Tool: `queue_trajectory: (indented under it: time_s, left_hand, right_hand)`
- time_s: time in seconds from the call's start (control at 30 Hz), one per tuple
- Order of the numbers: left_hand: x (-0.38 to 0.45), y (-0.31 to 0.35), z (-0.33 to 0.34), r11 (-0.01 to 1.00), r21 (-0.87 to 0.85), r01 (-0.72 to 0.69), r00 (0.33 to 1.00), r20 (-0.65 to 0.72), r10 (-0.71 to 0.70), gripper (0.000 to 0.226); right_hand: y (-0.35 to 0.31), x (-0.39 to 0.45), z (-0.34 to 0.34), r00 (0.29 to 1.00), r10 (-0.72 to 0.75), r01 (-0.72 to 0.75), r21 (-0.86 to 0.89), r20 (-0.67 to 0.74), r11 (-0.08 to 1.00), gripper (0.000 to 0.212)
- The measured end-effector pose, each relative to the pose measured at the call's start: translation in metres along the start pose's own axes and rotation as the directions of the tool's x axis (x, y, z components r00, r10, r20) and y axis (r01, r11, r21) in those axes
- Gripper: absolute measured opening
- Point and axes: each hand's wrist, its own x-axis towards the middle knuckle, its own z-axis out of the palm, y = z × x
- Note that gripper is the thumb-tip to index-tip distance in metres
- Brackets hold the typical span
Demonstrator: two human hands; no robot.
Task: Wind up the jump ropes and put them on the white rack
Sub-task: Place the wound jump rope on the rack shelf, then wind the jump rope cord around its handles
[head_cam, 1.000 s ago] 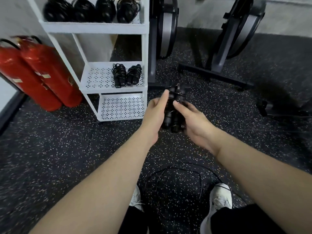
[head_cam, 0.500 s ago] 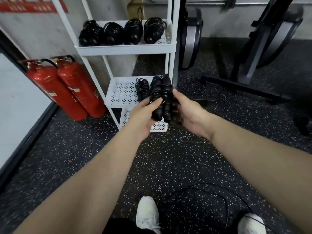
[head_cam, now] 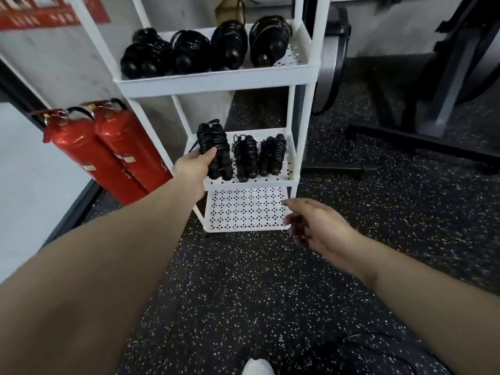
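My left hand (head_cam: 194, 165) grips a wound black jump rope (head_cam: 215, 150) at the left side of the white rack's (head_cam: 216, 83) middle shelf, just left of two other wound ropes (head_cam: 245, 158) (head_cam: 272, 155) lying there. Whether the held rope touches the shelf I cannot tell. Several wound ropes (head_cam: 205, 50) fill the top shelf. The perforated bottom shelf (head_cam: 247, 209) holds nothing. My right hand (head_cam: 315, 226) hangs free in front of the bottom shelf, fingers loosely curled, holding nothing. A loose black rope (head_cam: 362, 335) lies on the floor at the lower right.
Two red fire extinguishers (head_cam: 108, 150) stand left of the rack against the wall. Black exercise machines (head_cam: 433, 90) stand right of and behind it. The floor is black speckled rubber. My white shoe (head_cam: 257, 368) shows at the bottom edge.
My right hand let go of the wound rope and dropped back. My left hand carried the rope forward to the left side of the middle shelf. The view came closer to the rack.
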Motion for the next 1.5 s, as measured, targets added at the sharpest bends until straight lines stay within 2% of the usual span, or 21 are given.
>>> queue_trajectory:
  time_s: [0.33,0.43,0.53,0.67,0.8,0.9,0.97,1.07,1.17,1.33,1.5]
  left_hand:
    - [0.067,-0.032,0.010,0.961,0.276,-0.007,0.999,-0.044,0.020,0.055]
    - [0.078,-0.043,0.007,0.919,0.388,-0.077,0.995,-0.029,0.095,0.053]
    - [0.073,-0.043,0.008,0.894,0.434,-0.107,0.989,-0.048,0.142,0.042]
    - [0.051,-0.039,0.008,0.828,0.551,-0.105,0.985,-0.057,0.163,0.040]
    - [0.012,-0.035,0.005,0.705,0.664,-0.249,0.937,-0.019,0.349,0.027]
    - [-0.035,-0.038,0.009,0.659,0.650,-0.378,0.910,0.130,0.394,0.024]
    - [-0.065,-0.046,0.011,0.637,0.635,-0.436,0.898,0.261,0.354,0.025]
    - [-0.100,-0.069,0.024,0.616,0.624,-0.481,0.861,0.468,0.199,0.019]
    - [-0.136,-0.089,0.045,0.510,0.678,-0.529,0.789,0.615,0.002,0.016]
    - [-0.193,-0.129,0.089,0.377,0.682,-0.627,0.644,0.726,-0.240,0.013]
    - [-0.242,-0.194,0.128,0.427,0.669,-0.608,0.559,0.743,-0.369,0.010]
  right_hand:
    - [0.030,0.021,-0.016,0.997,0.059,-0.059,-0.006,-0.042,0.998,0.020]
    - [0.038,0.024,-0.020,0.996,0.073,-0.073,-0.004,-0.048,0.997,0.021]
    - [0.044,0.022,-0.024,0.995,0.081,-0.081,-0.002,-0.051,0.997,0.022]
    - [0.047,0.014,-0.031,0.992,0.102,-0.103,-0.011,-0.072,0.995,0.022]
    - [0.047,0.000,-0.041,0.990,0.111,-0.112,-0.014,-0.084,0.994,0.020]
    - [0.048,-0.017,-0.057,0.988,0.123,-0.126,-0.033,-0.094,0.991,0.018]
    - [0.050,-0.028,-0.070,0.985,0.141,-0.146,-0.046,-0.100,0.988,0.019]
    - [0.058,-0.045,-0.094,0.980,0.152,-0.160,-0.054,-0.127,0.986,0.019]
    - [0.068,-0.061,-0.117,0.973,0.169,-0.178,-0.043,-0.158,0.983,0.020]
    - [0.095,-0.083,-0.160,0.960,0.203,-0.210,-0.015,-0.192,0.978,0.025]
    - [0.133,-0.102,-0.206,0.943,0.256,-0.259,0.013,-0.214,0.966,0.018]
